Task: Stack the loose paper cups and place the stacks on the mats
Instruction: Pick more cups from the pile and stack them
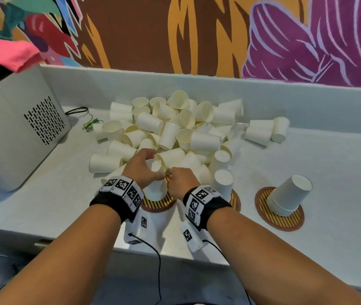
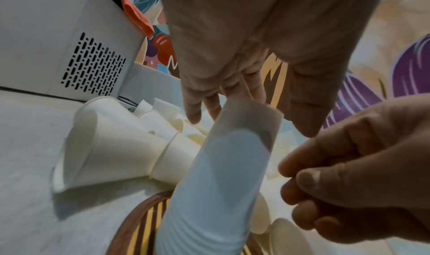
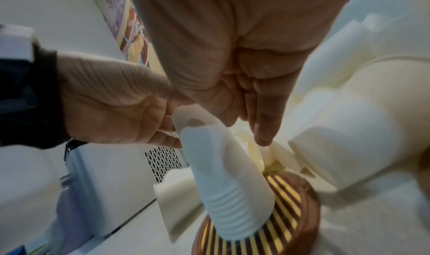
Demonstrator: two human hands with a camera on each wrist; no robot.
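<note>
Two hands are meeting mid-frame: a ribbed, tapered paper cup stack point(image 1: 155, 186) on a round striped mat point(image 1: 157, 203) is being gripped by the left hand point(image 1: 142, 166), while the right hand point(image 1: 180, 180) is being clenched beside it, holding nothing visible.

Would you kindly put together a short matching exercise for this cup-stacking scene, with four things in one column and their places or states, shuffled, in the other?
Column one:
1. cup stack under the hands
2. right-hand cup stack
3. loose cups
4. pink cloth

Column two:
A. heaped on the counter toward the wall
B. lying on top of the grey vented box
C. standing alone on the far right mat, untouched
D. held near its top by the left hand on the left mat

Pairs: 1-D, 2-C, 3-A, 4-B
</note>
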